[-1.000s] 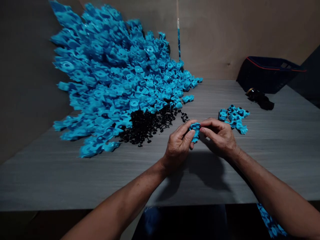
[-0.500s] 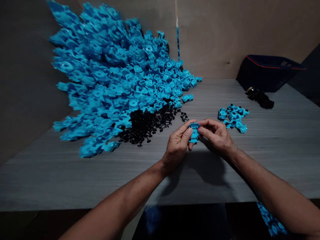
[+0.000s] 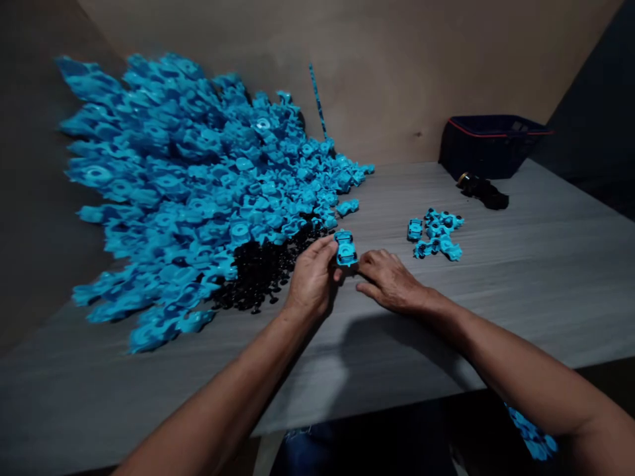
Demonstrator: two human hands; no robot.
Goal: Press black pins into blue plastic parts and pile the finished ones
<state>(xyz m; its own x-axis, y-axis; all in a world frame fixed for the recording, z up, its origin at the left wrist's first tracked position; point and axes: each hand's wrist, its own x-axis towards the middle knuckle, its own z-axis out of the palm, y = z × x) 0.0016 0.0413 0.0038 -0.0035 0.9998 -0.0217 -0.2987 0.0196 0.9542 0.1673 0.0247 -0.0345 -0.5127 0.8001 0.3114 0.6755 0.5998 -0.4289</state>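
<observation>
My left hand [image 3: 311,274] grips a light-blue plastic toy car body [image 3: 346,248] between thumb and fingers, its hollow underside facing up. Dark wheel axles show across both ends of it. Just to the right, my right hand [image 3: 389,281] is apart from the car body, thumb and bent fingers separated, with nothing seen in it. Left of my left hand lies a heap of black wheel axles [image 3: 260,271], bordering a large pile of blue car bodies [image 3: 198,185].
Several blue cars with black wheels [image 3: 439,233] lie in a cluster on the grey table [image 3: 536,277]. Behind them are a black object with a gold-coloured band [image 3: 483,190] and a dark basket with a red rim stripe [image 3: 489,149]. A wooden panel [image 3: 397,79] stands at the back.
My right hand has let go of the car body and drawn slightly away; my left hand keeps it. The view has shifted, so the scene sits further left.
</observation>
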